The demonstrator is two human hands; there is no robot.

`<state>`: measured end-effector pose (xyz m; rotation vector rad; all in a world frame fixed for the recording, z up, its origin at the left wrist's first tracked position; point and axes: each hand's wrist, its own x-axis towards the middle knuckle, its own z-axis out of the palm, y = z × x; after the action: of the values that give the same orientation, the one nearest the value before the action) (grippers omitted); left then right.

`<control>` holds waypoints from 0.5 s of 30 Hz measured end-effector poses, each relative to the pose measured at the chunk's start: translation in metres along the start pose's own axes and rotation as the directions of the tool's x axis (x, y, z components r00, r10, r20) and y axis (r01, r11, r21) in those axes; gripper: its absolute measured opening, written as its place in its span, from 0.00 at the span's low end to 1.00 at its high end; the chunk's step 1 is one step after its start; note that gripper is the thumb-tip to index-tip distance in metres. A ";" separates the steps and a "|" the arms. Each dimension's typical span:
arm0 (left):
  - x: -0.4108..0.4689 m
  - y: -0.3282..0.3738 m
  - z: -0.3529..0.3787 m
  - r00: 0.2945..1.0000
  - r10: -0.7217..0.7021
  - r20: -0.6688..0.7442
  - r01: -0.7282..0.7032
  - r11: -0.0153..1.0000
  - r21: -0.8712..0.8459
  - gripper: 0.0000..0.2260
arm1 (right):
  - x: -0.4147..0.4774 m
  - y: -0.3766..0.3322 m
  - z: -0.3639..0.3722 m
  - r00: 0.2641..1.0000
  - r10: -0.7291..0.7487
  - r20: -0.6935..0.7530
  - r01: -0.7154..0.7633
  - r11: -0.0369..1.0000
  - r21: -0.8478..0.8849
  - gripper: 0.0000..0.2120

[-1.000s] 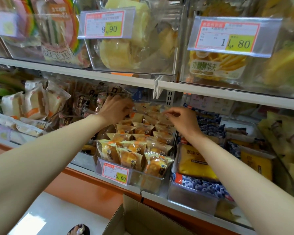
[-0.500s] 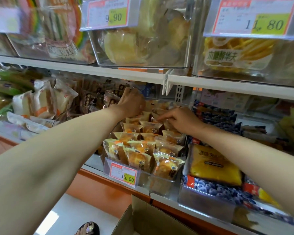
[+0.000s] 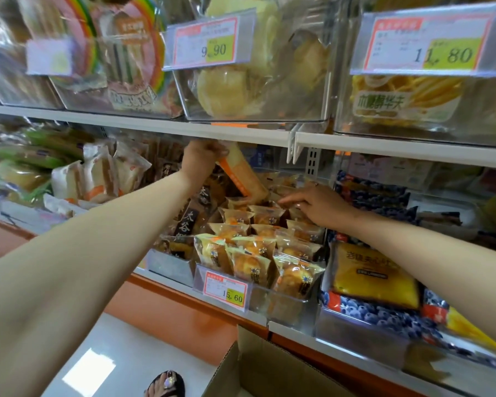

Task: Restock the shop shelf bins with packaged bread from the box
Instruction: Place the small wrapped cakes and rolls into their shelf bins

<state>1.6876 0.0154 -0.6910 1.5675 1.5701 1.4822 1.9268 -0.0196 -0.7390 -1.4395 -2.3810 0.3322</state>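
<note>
Now, far left on the lower shelf (image 3: 184, 130): white sandwich packs (image 3: 98, 179), untouched, well apart from the work. Next to them a bin of dark packs (image 3: 191, 222).

Left hand (image 3: 201, 156) has risen since half a second ago; then it lay low among the bread at the back of the bin (image 3: 284, 302), now it is up just under the shelf edge, fingers closed around the top of a long pack (image 3: 241, 179) (orange stripe, pale wrapper). The pack hangs tilted, its lower end down among the back rows. Whether it is being lifted out or slotted in cannot be told.

Centre: the bin with the 15.60 tag (image 3: 225, 287) holds upright rows of small bread packs (image 3: 249, 262), front rows full and touching.

Right hand (image 3: 318, 203) has stayed at the back rows, fingers extended and close together, tips on the packets there, holding nothing. Judgement: it steadies or parts the rear rows to make room while the left hand works the long pack.

Right of that, a yellow pack (image 3: 375, 279) lying on blueberry packs (image 3: 364, 310).

Below, the box (image 3: 258, 365) stands open on the floor, contents out of view. The bin looks near full; restocking here seems close to done.
</note>
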 end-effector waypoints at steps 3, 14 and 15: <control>-0.001 0.001 -0.017 0.997 -0.028 -0.072 0.026 0.999 -0.027 0.08 | -0.001 -0.004 0.000 1.000 0.021 0.012 -0.021 1.000 -0.019 0.19; -0.016 0.001 -0.043 0.936 -0.352 0.005 0.343 0.909 -0.236 0.10 | 0.007 -0.037 -0.001 0.993 0.062 -0.099 -0.012 0.895 0.445 0.39; -0.020 0.001 -0.043 0.922 -0.386 0.007 0.374 0.889 -0.263 0.08 | 0.007 -0.040 0.000 0.994 0.051 -0.095 -0.003 0.893 0.451 0.37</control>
<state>1.6546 -0.0180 -0.6835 1.0142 1.5271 1.4364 1.8914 -0.0314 -0.7234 -1.2348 -2.0220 0.7423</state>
